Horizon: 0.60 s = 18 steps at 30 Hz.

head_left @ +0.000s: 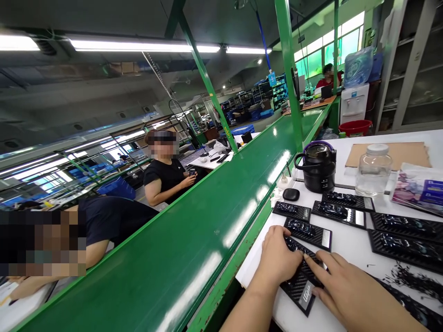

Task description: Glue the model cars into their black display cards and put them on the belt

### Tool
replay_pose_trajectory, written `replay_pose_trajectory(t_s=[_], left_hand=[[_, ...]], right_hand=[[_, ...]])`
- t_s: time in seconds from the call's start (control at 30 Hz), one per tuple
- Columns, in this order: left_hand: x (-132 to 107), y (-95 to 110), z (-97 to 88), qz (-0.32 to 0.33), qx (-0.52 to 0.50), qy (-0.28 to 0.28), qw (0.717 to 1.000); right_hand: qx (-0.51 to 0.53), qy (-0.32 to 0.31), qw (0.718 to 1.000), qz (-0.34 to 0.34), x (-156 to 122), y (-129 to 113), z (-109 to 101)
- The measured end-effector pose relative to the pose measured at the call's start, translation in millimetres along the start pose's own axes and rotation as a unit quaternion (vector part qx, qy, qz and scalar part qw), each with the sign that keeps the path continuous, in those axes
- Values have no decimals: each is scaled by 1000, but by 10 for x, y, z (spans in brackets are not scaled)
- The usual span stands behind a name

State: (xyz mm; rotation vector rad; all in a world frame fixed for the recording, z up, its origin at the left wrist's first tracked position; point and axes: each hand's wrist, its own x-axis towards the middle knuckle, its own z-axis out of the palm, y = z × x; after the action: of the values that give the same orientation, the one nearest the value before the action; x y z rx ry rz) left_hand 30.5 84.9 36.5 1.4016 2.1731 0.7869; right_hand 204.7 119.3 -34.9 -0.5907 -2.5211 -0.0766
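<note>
A dark model car on a carbon-patterned base with a silver nameplate [306,293] lies at the near edge of the white table, under both hands. My left hand [281,255] is closed round its far end, with the thumb on the car body. From the right, my right hand [349,281] grips it too, the index fingertip on the car and the thumb by the nameplate. The hands cover most of the car. Just beyond stands a similar model car [304,229], and more lie around it, such as a model car [330,212] farther back.
A black lidded jug [316,168], a glass jar [374,170], a computer mouse [291,194] and a printed packet [420,189] stand behind. Black scraps [415,281] lie at right. A green conveyor [194,240] runs along the left; two people sit across it.
</note>
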Motion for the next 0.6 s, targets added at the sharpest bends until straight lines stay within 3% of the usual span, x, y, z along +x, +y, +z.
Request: replay_pose_trajectory(t_s=[0.1, 0.23, 0.6], left_hand=[[5, 9, -5, -5, 5, 2, 1000], [20, 14, -5, -3, 13, 2, 1000], [162, -12, -13, 15, 24, -19, 999]], right_hand=[[-6, 5, 1000, -14, -3, -5, -68], [4, -35, 999, -12, 20, 6, -121], [105, -157, 977, 96, 173, -58, -415]])
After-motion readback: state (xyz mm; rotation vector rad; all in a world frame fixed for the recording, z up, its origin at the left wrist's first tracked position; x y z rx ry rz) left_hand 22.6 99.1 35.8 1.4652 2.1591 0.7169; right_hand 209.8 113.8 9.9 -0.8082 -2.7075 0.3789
